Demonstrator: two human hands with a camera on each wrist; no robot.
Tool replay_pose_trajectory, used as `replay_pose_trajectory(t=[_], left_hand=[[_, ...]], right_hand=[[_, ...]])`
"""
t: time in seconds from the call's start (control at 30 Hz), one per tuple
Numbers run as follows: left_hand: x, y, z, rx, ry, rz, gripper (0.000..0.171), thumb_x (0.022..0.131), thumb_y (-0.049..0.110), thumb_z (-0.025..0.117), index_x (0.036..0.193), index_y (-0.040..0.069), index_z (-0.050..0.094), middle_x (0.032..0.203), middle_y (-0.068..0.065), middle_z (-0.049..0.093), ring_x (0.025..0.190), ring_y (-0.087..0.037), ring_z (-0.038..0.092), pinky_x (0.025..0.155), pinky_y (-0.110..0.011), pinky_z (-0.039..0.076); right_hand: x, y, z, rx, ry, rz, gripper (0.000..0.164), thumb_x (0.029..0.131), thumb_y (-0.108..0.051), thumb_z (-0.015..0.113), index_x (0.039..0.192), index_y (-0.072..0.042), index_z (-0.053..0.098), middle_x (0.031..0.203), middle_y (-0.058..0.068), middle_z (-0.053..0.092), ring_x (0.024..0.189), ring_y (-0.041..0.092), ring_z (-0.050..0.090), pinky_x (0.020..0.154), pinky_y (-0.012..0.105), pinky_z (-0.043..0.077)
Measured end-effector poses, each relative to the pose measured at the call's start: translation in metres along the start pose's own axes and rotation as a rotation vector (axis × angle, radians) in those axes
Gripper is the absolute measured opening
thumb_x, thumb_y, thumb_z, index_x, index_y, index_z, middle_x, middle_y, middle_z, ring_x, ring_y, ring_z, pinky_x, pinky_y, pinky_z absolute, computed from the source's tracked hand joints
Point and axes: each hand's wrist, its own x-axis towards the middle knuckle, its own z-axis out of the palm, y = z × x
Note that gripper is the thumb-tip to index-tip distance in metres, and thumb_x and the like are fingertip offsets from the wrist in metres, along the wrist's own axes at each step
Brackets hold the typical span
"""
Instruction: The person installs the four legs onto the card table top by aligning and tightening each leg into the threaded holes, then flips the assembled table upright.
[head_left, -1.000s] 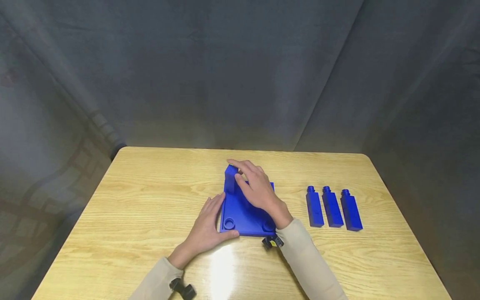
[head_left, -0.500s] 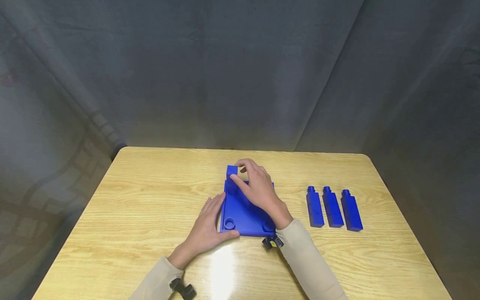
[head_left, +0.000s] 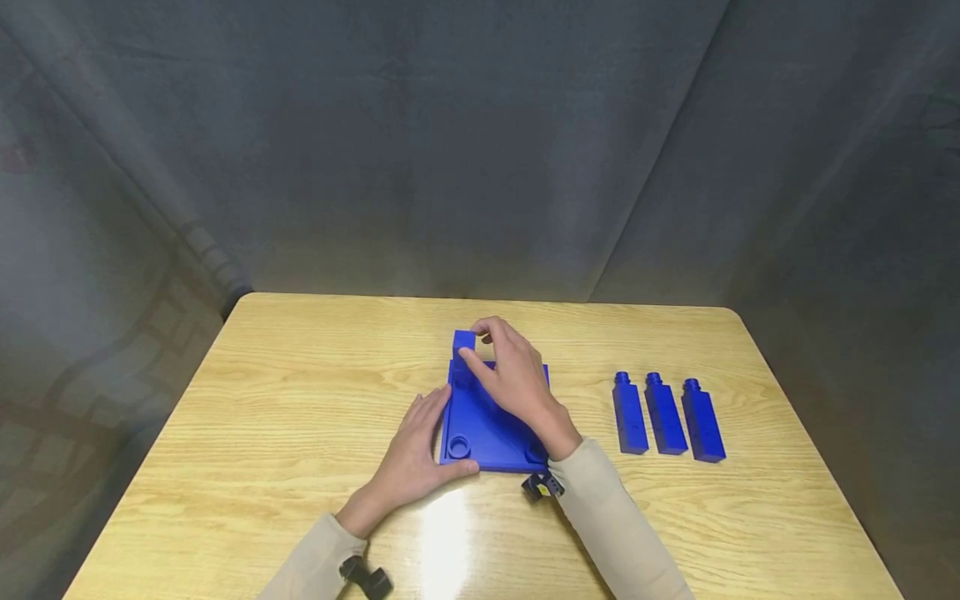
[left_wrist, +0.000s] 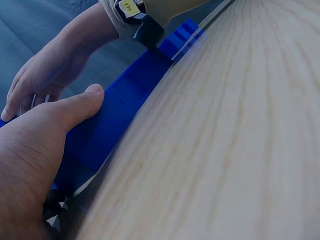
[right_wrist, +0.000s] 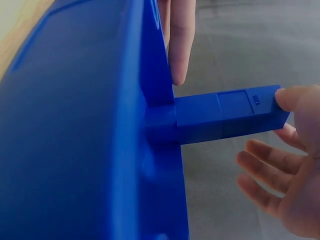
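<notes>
A pale wood-grain table (head_left: 300,400) fills the near part of the scene, and a dark grey curtain (head_left: 480,167) hangs behind it and along the left and right sides. 3 spare blocks (head_left: 664,417), blue with round ridged necks pointing far, lie in a row on the right.

The right wrist view alone makes out small digits and a shallow rectangle on the upright block (head_left: 464,343), and shows its end meeting a round socket. The left wrist view shows a thumb laid straight along the near side of the board (head_left: 491,442); the head view shows the ring at its near left corner.

The upright block stands at the board's far left corner, just left of the right hand (head_left: 517,375), which pinches its top. The left hand (head_left: 412,454) is spread, touching the board's left and near edges.
</notes>
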Motion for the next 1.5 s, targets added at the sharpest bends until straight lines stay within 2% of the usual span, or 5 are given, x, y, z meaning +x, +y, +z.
replay_pose_trajectory(t=[0.1, 0.23, 0.57, 1.17, 1.5], left_hand=[[0.001, 0.0, 0.0, 0.002, 0.0, 0.004, 0.125, 0.081, 0.057, 0.093, 0.172, -0.002, 0.032, 0.176, -0.023, 0.038, 0.165, -0.043, 0.032, 0.139, -0.059, 0.015], [0.002, 0.002, 0.001, -0.004, -0.008, -0.004, 0.124, 0.083, 0.058, 0.092, 0.172, -0.003, 0.03, 0.177, -0.022, 0.036, 0.166, -0.042, 0.031, 0.139, -0.058, 0.013], [-0.001, 0.004, 0.0, -0.013, -0.015, -0.043, 0.124, 0.084, 0.059, 0.091, 0.173, -0.002, 0.029, 0.178, -0.021, 0.035, 0.166, -0.043, 0.028, 0.139, -0.059, 0.013], [0.003, 0.0, 0.002, -0.01, -0.002, -0.016, 0.121, 0.086, 0.056, 0.09, 0.173, -0.003, 0.029, 0.178, -0.021, 0.035, 0.166, -0.043, 0.028, 0.139, -0.059, 0.014], [0.002, 0.0, 0.0, -0.002, -0.003, -0.012, 0.121, 0.086, 0.056, 0.089, 0.173, -0.002, 0.029, 0.178, -0.022, 0.034, 0.166, -0.043, 0.029, 0.139, -0.059, 0.013]], right_hand=[[0.0, -0.001, 0.0, -0.009, 0.012, 0.009, 0.035, 0.108, -0.031, 0.074, 0.131, -0.008, 0.063, 0.125, 0.014, 0.074, 0.116, 0.032, 0.073, 0.094, 0.053, 0.064], [-0.001, -0.001, 0.002, -0.026, 0.027, 0.018, 0.021, 0.109, -0.029, 0.074, 0.107, -0.01, 0.067, 0.122, 0.013, 0.075, 0.113, 0.031, 0.072, 0.092, 0.052, 0.064], [-0.005, 0.0, 0.0, -0.061, 0.016, 0.061, 0.037, 0.103, -0.041, 0.08, 0.082, -0.017, 0.062, 0.123, 0.007, 0.077, 0.113, 0.028, 0.074, 0.088, 0.049, 0.065], [0.0, 0.012, -0.025, -0.04, 0.04, 0.097, 0.037, 0.098, -0.04, 0.086, 0.087, -0.015, 0.061, 0.123, 0.008, 0.075, 0.097, 0.035, 0.073, 0.078, 0.045, 0.061], [-0.027, 0.019, -0.046, -0.034, 0.042, 0.106, 0.031, 0.1, -0.037, 0.085, 0.114, -0.012, 0.072, 0.114, 0.008, 0.074, 0.106, 0.032, 0.072, 0.089, 0.051, 0.063]])
